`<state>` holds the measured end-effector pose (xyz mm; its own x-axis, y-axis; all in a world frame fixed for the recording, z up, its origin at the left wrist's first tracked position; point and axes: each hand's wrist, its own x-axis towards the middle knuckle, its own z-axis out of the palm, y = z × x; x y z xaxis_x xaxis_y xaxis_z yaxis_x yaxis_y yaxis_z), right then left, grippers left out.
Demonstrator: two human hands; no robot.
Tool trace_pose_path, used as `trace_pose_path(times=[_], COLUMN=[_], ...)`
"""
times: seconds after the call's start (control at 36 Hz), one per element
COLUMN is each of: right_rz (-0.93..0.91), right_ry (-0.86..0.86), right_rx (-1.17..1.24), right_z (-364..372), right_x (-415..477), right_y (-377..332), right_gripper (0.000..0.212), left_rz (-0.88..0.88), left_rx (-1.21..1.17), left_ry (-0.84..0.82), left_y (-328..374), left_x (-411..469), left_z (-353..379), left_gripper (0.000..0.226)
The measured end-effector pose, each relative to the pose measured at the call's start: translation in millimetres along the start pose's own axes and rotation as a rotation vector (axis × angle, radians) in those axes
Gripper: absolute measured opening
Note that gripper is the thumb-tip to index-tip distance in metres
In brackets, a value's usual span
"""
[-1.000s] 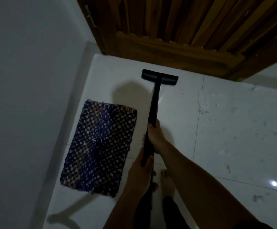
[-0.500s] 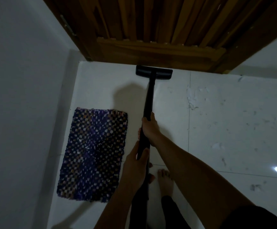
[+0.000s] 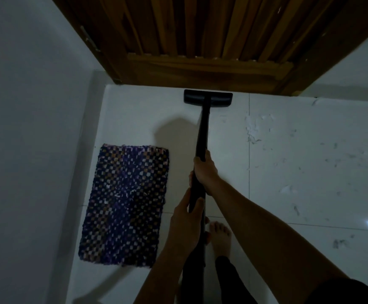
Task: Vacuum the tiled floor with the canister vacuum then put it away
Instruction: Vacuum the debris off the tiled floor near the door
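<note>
The black vacuum wand runs away from me across the white tiled floor. Its flat black floor head lies on the tiles just in front of the wooden door. My right hand grips the wand higher up, and my left hand grips it lower, nearer my body. Both hands are closed around the wand. The canister is out of view.
A wooden slatted door closes the far side. A purple checkered mat lies on the left, beside a grey wall. Paper scraps and debris are scattered over the tiles to the right. My bare foot stands under the wand.
The floor head has slid forward across the tile and now lies close to the bottom of the door. Both hands kept their grip on the wand.
</note>
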<state>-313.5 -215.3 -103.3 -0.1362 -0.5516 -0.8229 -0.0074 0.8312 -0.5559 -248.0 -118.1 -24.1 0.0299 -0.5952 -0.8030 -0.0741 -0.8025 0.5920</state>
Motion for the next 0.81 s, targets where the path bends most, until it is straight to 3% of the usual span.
trace_pose_path(times=[0.44, 0.56, 0.81], right_rz=[0.003, 0.017, 0.044], right_ry=[0.019, -0.038, -0.206], right_rx=[-0.031, -0.061, -0.090], right_z=[-3, 12, 49], right_x=[-48, -64, -59], right_y=[62, 76, 81], right_gripper=[0.048, 0.054, 0.058], left_rz=[-0.049, -0.089, -0.143], left_rx=[0.052, 0.007, -0.033], left_ry=[-0.007, 0.009, 0.120], left_y=[-50, -65, -67], left_x=[-50, -68, -71], left_z=[-3, -17, -38], left_gripper=[0.043, 0.036, 0.047])
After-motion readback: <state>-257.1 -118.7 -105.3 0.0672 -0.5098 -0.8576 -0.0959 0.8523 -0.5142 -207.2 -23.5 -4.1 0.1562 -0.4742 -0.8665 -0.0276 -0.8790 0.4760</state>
